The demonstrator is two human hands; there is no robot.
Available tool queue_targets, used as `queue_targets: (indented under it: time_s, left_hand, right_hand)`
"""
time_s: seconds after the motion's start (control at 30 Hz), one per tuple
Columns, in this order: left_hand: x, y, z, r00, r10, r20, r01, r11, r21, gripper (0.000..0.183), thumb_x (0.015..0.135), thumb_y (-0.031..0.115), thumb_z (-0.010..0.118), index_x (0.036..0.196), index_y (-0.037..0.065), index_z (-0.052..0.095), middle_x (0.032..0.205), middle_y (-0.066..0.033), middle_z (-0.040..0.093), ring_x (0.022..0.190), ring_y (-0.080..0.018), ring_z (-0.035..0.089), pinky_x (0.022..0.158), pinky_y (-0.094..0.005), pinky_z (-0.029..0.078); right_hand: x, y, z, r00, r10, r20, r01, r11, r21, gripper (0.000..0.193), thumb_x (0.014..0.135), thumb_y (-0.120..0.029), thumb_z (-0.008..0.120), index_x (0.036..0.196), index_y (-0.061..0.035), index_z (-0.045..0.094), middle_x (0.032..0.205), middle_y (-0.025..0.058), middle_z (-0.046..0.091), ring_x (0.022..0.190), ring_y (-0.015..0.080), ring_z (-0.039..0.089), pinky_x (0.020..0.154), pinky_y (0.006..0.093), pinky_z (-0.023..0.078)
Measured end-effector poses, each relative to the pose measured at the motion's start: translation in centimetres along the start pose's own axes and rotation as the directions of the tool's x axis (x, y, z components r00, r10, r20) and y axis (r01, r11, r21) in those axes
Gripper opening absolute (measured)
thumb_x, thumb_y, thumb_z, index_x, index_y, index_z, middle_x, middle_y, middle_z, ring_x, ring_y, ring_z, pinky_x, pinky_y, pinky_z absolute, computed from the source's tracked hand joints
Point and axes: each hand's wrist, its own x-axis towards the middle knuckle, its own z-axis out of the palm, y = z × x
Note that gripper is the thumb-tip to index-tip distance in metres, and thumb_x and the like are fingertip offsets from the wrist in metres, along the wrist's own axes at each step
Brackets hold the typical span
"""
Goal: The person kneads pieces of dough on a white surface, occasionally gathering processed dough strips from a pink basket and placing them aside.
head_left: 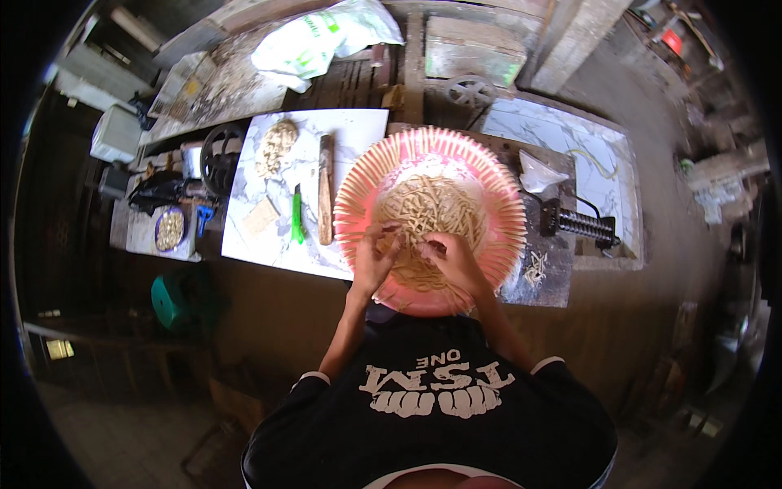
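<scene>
A round pink basin stands right in front of me. Thin pale strips of dough lie tangled in it, dusted with white flour. More short strips are laid side by side all around its rim. Both my hands are over the near half of the basin, close together above the strips. My left hand has its fingers bent inward, and my right hand has thumb and fingers drawn together in a pinch. What lies between the fingertips is too small to make out.
Left of the basin, a marble-patterned board carries a dough heap, a green cutter and a long wooden bar. On the right sit a ridged roller and dough scraps. A green stool stands at lower left.
</scene>
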Motion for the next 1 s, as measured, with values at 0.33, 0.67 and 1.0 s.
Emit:
queue_targets:
  time_s: [0.33,0.67,1.0]
  left_hand:
    - [-2.1,1.5,-2.7,0.931,-0.015,-0.365,0.066,0.990,0.128,0.013,0.080,0.010,0.057,0.084,-0.003,0.057,0.082,-0.0106,0.060,0.076,-0.0148,0.055,0.067,-0.0271,0.044]
    - [-2.6,-0.8,-3.2,0.951,0.055,-0.305,0.050,0.944,0.326,0.006,0.078,0.010,0.056,0.080,0.004,0.057,0.082,-0.0088,0.060,0.079,-0.0284,0.054,0.081,-0.0358,0.035]
    - [0.7,-5.4,-8.5,0.905,0.058,-0.422,0.154,0.879,0.451,0.013,0.076,0.020,0.059,0.076,0.008,0.063,0.077,-0.0027,0.064,0.077,-0.0198,0.058,0.094,-0.0426,0.026]
  right_hand:
    - [5.3,-1.1,2.1,0.984,-0.137,-0.118,0.071,0.893,-0.444,0.031,0.084,-0.020,0.048,0.102,0.0040,0.051,0.078,0.0211,0.058,0.071,0.0362,0.057,0.064,0.0424,0.045]
    - [0.9,-1.7,2.5,0.993,-0.118,0.004,0.108,0.896,-0.431,0.030,0.080,-0.016,0.054,0.107,-0.0030,0.054,0.087,0.0173,0.060,0.079,0.0334,0.058,0.071,0.0384,0.046]
    - [9.7,-1.5,9.2,0.981,-0.150,0.122,0.180,0.940,-0.288,0.023,0.077,-0.013,0.055,0.098,-0.0033,0.057,0.081,0.0122,0.059,0.080,0.0285,0.055,0.069,0.0362,0.044]
